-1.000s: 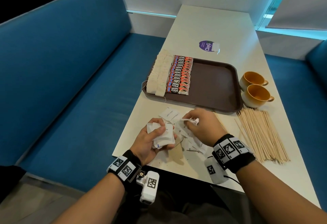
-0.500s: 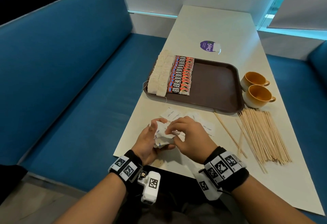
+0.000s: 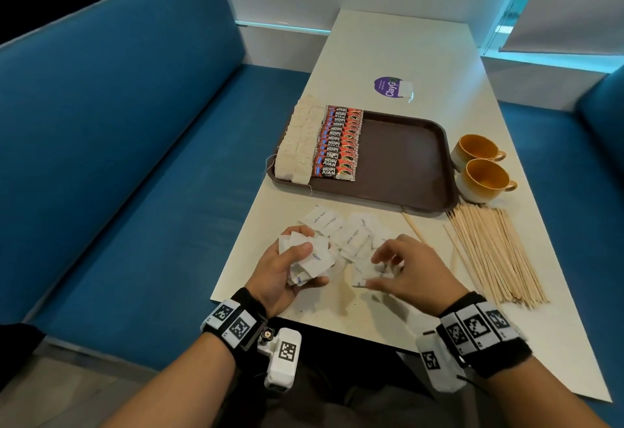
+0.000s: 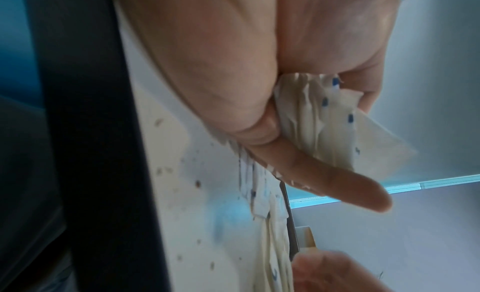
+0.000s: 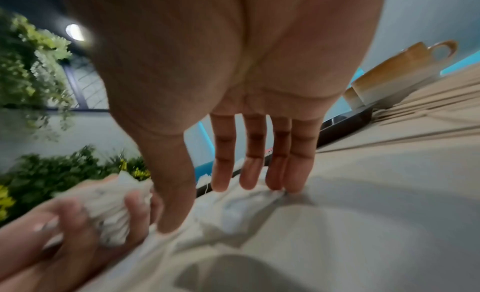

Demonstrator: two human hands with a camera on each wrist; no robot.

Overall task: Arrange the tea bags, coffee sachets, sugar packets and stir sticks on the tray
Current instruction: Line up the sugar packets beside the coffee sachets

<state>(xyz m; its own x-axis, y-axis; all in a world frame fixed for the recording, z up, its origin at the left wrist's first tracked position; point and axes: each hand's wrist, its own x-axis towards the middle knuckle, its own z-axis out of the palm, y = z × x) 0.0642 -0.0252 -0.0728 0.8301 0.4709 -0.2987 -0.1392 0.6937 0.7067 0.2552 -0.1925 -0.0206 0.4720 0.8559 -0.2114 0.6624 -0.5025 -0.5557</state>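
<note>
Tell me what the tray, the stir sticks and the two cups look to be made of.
Tray: likely plastic; dark brown, matte, moulded raised rim.
Stir sticks: pale, thin bare wood.
Cups: probably glazed ceramic; glossy orange fading to cream.

Soft cool window light, dim wrist views, motion blur, wide-angle edge distortion

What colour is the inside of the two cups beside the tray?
Orange-yellow inside the cups; the head view shows it best.
</note>
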